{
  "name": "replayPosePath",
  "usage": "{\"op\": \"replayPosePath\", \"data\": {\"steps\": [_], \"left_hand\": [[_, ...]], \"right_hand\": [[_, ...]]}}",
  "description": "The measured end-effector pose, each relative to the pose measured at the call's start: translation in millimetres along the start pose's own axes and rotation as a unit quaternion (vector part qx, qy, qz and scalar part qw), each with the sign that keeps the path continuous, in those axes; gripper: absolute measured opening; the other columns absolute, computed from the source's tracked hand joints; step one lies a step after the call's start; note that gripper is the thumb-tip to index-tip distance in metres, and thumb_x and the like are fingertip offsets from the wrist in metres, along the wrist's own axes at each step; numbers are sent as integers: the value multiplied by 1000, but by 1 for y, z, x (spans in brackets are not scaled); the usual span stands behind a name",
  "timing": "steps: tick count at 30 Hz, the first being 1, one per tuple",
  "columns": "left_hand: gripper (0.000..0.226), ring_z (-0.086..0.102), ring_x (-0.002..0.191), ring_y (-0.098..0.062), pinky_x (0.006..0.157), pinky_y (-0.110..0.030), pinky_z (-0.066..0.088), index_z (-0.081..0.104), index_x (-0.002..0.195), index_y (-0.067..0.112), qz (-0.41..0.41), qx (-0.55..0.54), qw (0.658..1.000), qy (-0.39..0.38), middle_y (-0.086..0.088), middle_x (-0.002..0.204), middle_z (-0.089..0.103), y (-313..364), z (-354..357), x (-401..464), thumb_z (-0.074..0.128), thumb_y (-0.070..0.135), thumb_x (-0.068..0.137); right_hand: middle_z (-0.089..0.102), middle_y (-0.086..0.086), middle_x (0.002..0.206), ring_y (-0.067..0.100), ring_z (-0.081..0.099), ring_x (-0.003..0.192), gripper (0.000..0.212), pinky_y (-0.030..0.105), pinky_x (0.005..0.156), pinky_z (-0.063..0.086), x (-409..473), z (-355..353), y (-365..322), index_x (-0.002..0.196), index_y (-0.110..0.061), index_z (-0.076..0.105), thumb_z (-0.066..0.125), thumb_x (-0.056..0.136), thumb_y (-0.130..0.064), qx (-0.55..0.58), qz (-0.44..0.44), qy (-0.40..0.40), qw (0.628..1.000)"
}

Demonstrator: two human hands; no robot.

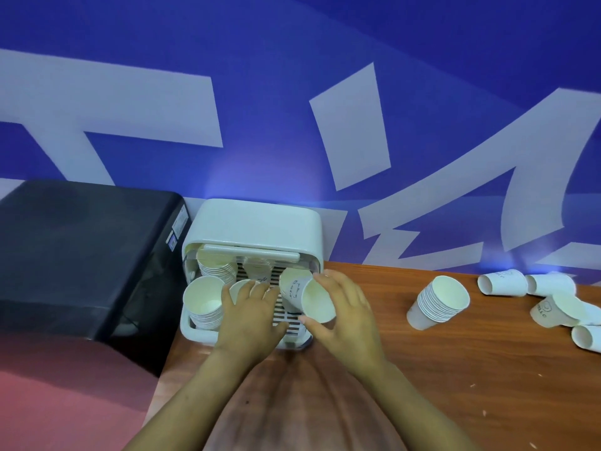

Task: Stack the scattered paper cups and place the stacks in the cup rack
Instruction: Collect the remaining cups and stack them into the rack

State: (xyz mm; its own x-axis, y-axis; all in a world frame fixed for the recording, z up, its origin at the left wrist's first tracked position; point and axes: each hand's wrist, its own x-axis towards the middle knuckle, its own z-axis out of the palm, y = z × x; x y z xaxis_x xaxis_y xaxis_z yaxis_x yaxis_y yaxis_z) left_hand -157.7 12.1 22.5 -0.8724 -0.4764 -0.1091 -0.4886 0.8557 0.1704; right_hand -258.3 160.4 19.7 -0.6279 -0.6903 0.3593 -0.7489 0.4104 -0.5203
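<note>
Partway. Cup rack (208, 330) holds two stacks (204, 304). Right hand (341, 307), fingers curled round a tilted cup (309, 296) over the rack; left hand (250, 317) fingers spread inside. One stack (435, 304) and loose cups (553, 297) remain on table (455, 369) (several lying down).

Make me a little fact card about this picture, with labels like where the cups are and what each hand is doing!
Place: wooden table by a blue and white wall
Cup rack: white, at the table's left end, beside a black box
In the rack: two cup stacks on its left side
Right hand: holds a tilted cup over the rack
Left hand: fingers on another cup in the rack
Waiting on the table: one leaning stack, several loose cups lying at the far right
</note>
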Motion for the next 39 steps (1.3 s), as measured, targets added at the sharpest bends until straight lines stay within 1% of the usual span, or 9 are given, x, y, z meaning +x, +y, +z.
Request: {"op": "replayPosePath", "data": {"steps": [8,13,17,20,22,27,31,36,39], "left_hand": [[59,10,145,-24,114,-58,4,28,144,22,32,45,997,-50,0,153,27,8,-3,14,46,42,92],[64,7,146,-25,115,-54,8,25,146,25,7,25,1000,-16,0,156,18,2,-7,17,46,46,90],[60,34,138,-33,106,-62,29,55,128,23,20,-8,1000,22,-9,142,46,-13,-7,7,67,46,73],[58,7,146,-25,115,-53,8,34,141,29,11,-6,1000,0,-1,156,19,-21,-11,2,51,46,89],[55,-2,146,-21,116,-49,2,28,142,31,-1,-10,1000,-18,3,157,10,-26,-13,1,45,46,92],[48,-1,146,-21,116,-49,4,34,137,32,0,-50,999,-13,6,156,15,-30,-11,-6,46,43,92],[47,1,146,-21,116,-50,4,33,136,34,-1,-46,999,-21,6,155,15,-34,-10,-7,45,44,92],[49,3,145,-24,115,-50,4,33,136,32,-2,-44,999,-26,5,154,18,-34,-11,-5,48,41,90],[52,3,146,-24,115,-51,3,31,138,30,4,-38,999,-23,4,153,19,-31,-12,-7,48,40,90]], "right_hand": [[50,-6,133,16,49,117,57,32,88,46,-6,30,0,121,-30,49,74,71,-42,-80,-39,54,995],[50,-3,129,18,49,115,62,34,79,52,-1,46,4,115,-29,50,84,63,-32,-108,-45,55,992],[47,-6,130,16,48,116,52,32,77,52,-2,63,4,114,-31,49,75,69,-33,-122,-28,27,992],[54,-4,130,19,53,114,57,32,79,52,0,71,2,116,-30,49,79,67,-38,-117,5,0,993],[55,-3,131,19,53,113,58,31,77,51,3,74,-1,118,-30,50,75,68,-43,-135,25,-19,990],[49,-2,141,23,57,114,66,35,77,53,2,86,0,125,-29,52,77,65,-42,-163,107,-100,976],[27,-6,152,23,41,127,65,35,97,43,13,85,1,141,-30,34,61,82,-28,-144,139,-137,970],[34,-8,148,22,45,120,65,34,92,43,20,83,-3,142,-31,31,57,84,-44,-153,165,-131,966],[18,-7,157,21,42,124,69,32,94,42,21,78,-5,145,-34,22,54,86,-51,-175,177,-177,952]]}}
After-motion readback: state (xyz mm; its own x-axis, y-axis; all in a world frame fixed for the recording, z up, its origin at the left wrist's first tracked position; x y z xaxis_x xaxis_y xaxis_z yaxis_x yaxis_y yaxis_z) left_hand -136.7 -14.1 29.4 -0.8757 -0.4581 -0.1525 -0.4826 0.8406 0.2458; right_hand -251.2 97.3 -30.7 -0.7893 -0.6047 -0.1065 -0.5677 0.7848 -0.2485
